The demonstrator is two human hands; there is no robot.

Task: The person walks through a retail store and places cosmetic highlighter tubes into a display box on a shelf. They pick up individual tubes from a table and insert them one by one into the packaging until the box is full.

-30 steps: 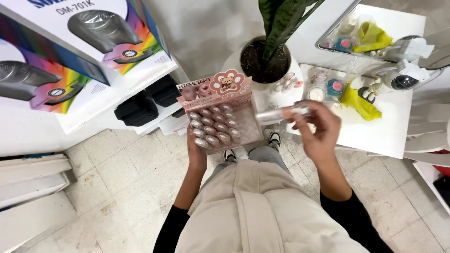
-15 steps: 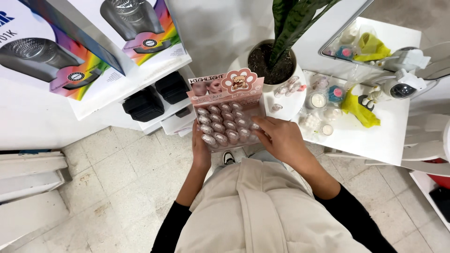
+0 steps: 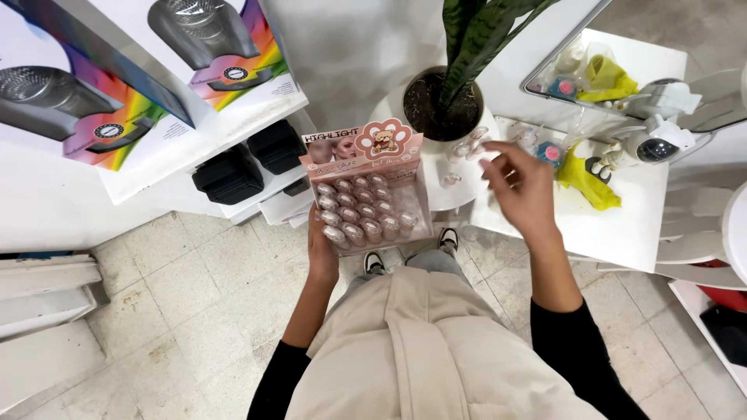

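I see the pink display box (image 3: pixel 366 190) held up in front of the body, over the tiled floor (image 3: pixel 171 295). Its long axis runs away from me, the header card with the flower-shaped cutout at the far end and the rows of small capped tubes slanting down toward me. My left hand (image 3: pixel 320 250) grips it from below at the near left corner, fingers wrapped under the base. My right hand (image 3: pixel 523 187) is off the box, loosely spread, hovering over the white bench (image 3: pixel 615 233) just beside the potted plant (image 3: pixel 445 105). Small loose tubes (image 3: pixel 464 150) lie at the pot's rim.
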